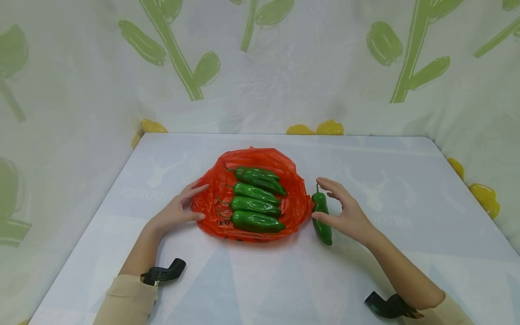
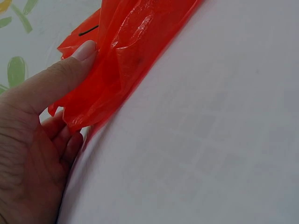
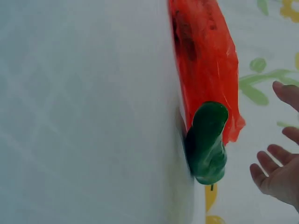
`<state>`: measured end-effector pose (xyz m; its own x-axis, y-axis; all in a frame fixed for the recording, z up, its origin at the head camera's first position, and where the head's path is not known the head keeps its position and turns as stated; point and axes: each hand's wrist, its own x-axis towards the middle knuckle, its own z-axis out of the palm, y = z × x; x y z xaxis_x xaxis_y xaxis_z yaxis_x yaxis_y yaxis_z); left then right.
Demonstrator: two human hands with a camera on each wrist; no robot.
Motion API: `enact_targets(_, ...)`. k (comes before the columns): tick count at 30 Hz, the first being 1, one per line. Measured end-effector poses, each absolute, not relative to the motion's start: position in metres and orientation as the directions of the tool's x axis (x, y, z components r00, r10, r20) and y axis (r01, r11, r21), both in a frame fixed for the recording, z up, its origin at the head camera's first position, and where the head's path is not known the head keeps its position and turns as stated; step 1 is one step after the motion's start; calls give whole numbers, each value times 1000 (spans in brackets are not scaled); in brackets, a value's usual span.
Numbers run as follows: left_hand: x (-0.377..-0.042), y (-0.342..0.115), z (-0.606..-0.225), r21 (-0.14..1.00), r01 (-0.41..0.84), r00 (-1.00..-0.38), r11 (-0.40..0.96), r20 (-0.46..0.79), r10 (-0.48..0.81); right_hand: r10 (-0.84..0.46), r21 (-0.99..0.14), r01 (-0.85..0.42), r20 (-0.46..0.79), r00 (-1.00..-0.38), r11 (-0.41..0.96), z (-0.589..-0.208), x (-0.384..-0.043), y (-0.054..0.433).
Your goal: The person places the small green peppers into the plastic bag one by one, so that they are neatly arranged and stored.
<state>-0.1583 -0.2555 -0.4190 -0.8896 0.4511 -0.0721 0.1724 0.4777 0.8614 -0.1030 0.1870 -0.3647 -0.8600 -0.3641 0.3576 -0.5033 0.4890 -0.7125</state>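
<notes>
A red plastic bag lies spread on the table, its rim rolled open. Several glossy green chili peppers rest inside it, side by side with stems to the left. My left hand touches the bag's left edge, thumb and fingers spread apart; in the left wrist view the thumb lies against the red plastic. A single green pepper lies on the table just right of the bag. Over it my right hand is held, fingers apart; the right wrist view shows a gap between this hand and the pepper.
The table has a pale cover with deer-head and triangle prints. Behind and beside it hangs a whitish curtain with green and yellow plant patterns. Each wrist wears a black strap mount, the left one and the right one.
</notes>
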Motion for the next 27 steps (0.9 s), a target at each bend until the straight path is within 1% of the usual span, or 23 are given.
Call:
enact_targets(4, -159, -256, -419, 864, 174, -888, 473, -70, 455, -326, -742, -469, 346, -880, 480, -372, -102, 189)
enact_targets(11, -159, -255, -420, 862, 179, -886, 474, -68, 458, -283, -785, -363, 247, -927, 503, -381, -103, 192)
enact_targets(17, -159, -255, -420, 860, 177, -888, 479, -71, 455, -274, -814, -281, 156, -949, 509, -394, -105, 195)
enact_targets(20, -158, -255, -420, 859, 173, -888, 483, -76, 453, -274, -816, -264, 136, -952, 514, -398, -105, 195)
enact_targets(27, -158, -256, -419, 860, 168, -891, 482, -77, 448, -272, -807, -268, 139, -952, 526, -404, -108, 191)
